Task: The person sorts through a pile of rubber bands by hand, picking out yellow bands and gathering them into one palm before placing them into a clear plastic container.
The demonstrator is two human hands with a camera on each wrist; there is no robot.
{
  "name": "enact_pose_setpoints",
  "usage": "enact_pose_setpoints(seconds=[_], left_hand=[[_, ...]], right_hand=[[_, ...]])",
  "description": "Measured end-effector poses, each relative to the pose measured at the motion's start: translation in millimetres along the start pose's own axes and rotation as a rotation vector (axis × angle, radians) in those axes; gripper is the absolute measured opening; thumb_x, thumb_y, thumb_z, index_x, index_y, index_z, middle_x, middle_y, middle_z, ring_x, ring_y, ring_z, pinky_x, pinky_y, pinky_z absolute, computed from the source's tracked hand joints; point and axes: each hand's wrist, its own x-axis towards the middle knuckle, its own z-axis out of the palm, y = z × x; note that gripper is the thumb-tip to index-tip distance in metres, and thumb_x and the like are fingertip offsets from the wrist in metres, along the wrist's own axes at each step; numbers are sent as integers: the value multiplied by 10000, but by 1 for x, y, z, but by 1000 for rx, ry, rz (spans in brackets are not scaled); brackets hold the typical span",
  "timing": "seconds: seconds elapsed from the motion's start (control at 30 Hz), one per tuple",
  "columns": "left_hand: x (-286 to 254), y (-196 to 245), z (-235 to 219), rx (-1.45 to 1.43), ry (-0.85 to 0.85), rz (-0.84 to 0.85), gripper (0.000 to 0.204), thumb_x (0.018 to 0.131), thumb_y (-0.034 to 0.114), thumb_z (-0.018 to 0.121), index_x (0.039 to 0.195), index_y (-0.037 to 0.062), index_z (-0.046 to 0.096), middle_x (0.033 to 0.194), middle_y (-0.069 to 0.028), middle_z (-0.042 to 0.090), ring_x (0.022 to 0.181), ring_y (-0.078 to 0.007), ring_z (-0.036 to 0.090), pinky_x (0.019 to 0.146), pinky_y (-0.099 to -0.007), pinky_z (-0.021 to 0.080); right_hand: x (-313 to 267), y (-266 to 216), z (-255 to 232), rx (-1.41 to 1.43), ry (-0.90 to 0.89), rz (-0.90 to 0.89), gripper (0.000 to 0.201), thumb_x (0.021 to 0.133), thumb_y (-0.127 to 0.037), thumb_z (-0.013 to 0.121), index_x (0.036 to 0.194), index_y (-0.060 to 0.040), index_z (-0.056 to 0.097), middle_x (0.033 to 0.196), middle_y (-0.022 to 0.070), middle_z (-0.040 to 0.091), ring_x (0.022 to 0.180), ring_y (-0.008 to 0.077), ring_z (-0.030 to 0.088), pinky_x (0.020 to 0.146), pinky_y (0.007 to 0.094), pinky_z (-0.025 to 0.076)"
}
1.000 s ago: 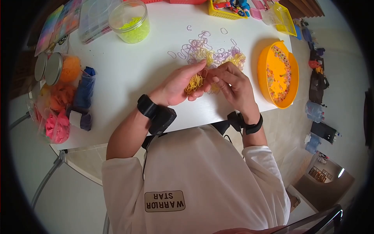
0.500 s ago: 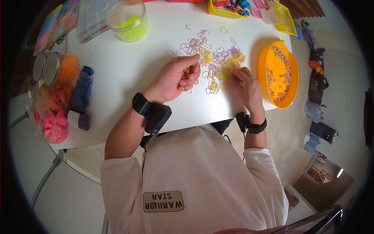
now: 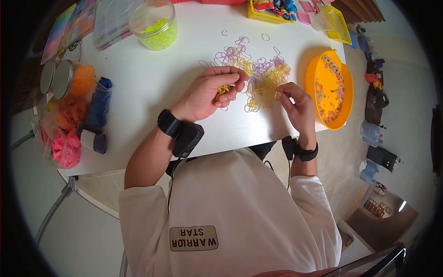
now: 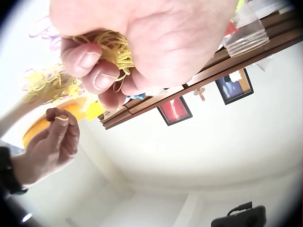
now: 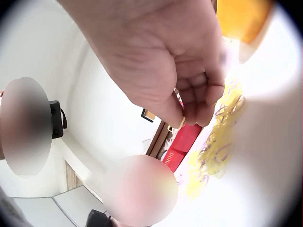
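On the left of the white table (image 3: 138, 115) sits a pink bag (image 3: 67, 151), and a blue bag (image 3: 98, 111) lies near it. It is hard to tell what is inside them. Next comes a clear tub (image 3: 152, 35) with bright green-yellow bits. Then the left hand (image 3: 207, 90) has its fingers curled round a bunch of yellow bands (image 4: 113, 49). The fingers hide part of the bunch, so I cannot count the bands. They loop many ways, so the bunch has no one clear long way. To its right, a loose pile (image 3: 260, 76) of purple and yellow bands lies on the table, partly hidden by the left hand. Next, the right hand (image 3: 297, 106) pinches one small yellow band (image 4: 61, 118) by its thumb tip, just beside the pile. Only a bit of that band shows. From the head that bit runs up and down, but from the left wrist it runs nearly sideways. Last, just right of that hand, is an orange tray (image 3: 349, 92) of tiny beads, too small to make out one by one
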Motion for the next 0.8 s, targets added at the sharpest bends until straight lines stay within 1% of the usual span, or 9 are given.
enact_pose_setpoints(seconds=[0.1,0.17,0.37,0.4,0.5,0.53,0.63,0.7,0.8], left_hand=[[2,-3,-4,-4,-51,11,192,997,172,480,1034,40,615,772,13,541,527,-24,360,463,-172,280],[2,-5,-4,12,-58,-11,222,1007,209,472,1023,39,615,777,2,547,531,-35,376,462,-180,289],[2,-12,5,42,-75,-83,346,1025,340,427,975,52,613,751,-38,557,530,-76,433,438,-205,320],[3,-14,6,39,-70,-100,363,1026,357,420,964,56,612,743,-45,559,528,-81,441,433,-209,324],[3,-13,7,16,-66,-94,372,1030,363,406,937,65,608,714,-57,568,522,-84,453,425,-212,333],[2,-12,6,18,-67,-106,372,1030,369,407,915,71,598,696,-43,551,517,-78,438,426,-211,324],[2,-8,3,41,-74,-117,388,1033,395,406,832,96,551,643,2,480,500,-61,373,426,-210,286],[4,-8,0,83,-82,-93,424,1035,424,397,755,123,497,610,40,404,487,-50,304,424,-212,247],[2,-2,5,70,33,-51,478,1033,471,383,672,159,373,594,69,286,491,-51,199,426,-225,180]], right_hand=[[-2,-2,5,212,-17,66,130,860,-96,702,949,-2,688,869,55,670,713,140,611,687,258,474],[-1,-9,7,335,-43,84,130,864,-95,701,956,-4,691,872,49,672,724,130,612,690,260,471],[11,-50,23,10,-78,-329,156,856,-72,689,1009,-47,702,830,70,631,732,200,627,668,302,490],[12,-53,28,7,-119,-306,198,847,-41,668,1041,-66,701,831,88,607,753,243,630,660,329,500],[16,-57,35,-68,-104,-343,239,844,-16,648,1074,-65,688,859,92,608,762,254,635,655,338,502],[16,-58,34,-79,-120,-328,251,845,-5,636,1087,-58,677,894,97,617,770,272,637,671,347,505],[19,-47,29,-110,-24,-363,237,840,2,637,1068,-45,677,916,97,626,777,281,637,688,352,506],[19,-43,19,-150,7,-270,202,850,-8,629,1043,-34,682,934,100,638,785,285,639,698,351,506],[17,-24,7,-261,58,-172,157,864,-48,638,1011,-25,688,917,104,646,772,272,646,686,338,505]])
